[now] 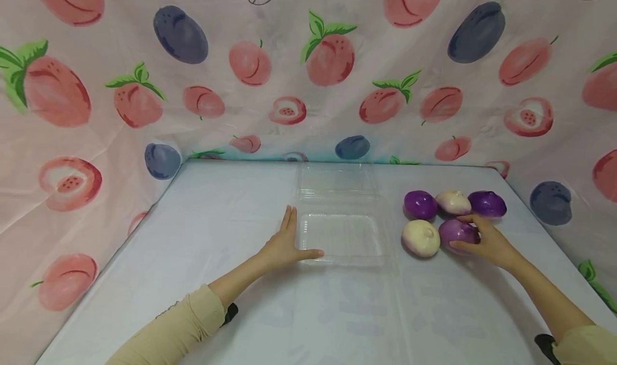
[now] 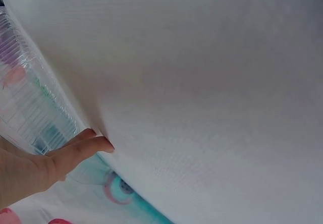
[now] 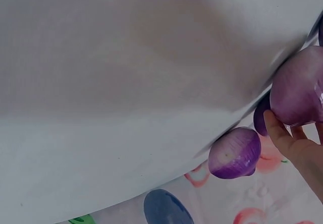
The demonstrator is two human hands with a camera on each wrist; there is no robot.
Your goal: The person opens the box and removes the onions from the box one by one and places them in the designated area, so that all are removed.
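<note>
A clear plastic clamshell box (image 1: 342, 236) lies opened on the table, its lid (image 1: 336, 180) folded back toward the wall. My left hand (image 1: 284, 244) rests at the box's left side, fingers straight along that edge and thumb stretched over the front corner. In the left wrist view, the left fingers (image 2: 81, 151) touch the white surface beside the ribbed plastic. On the right, my right hand (image 1: 489, 241) grips a light purple onion (image 1: 455, 235), thumb in front and fingers behind. The right wrist view shows this onion (image 3: 300, 88) large beside the right fingers (image 3: 280, 133).
Around the gripped onion sit a pale onion (image 1: 421, 238) on its left and, behind, a purple onion (image 1: 420, 205), another pale onion (image 1: 453, 202) and a dark purple onion (image 1: 487, 203). A fruit-print cloth (image 1: 332, 124) hangs behind the white table (image 1: 231, 209).
</note>
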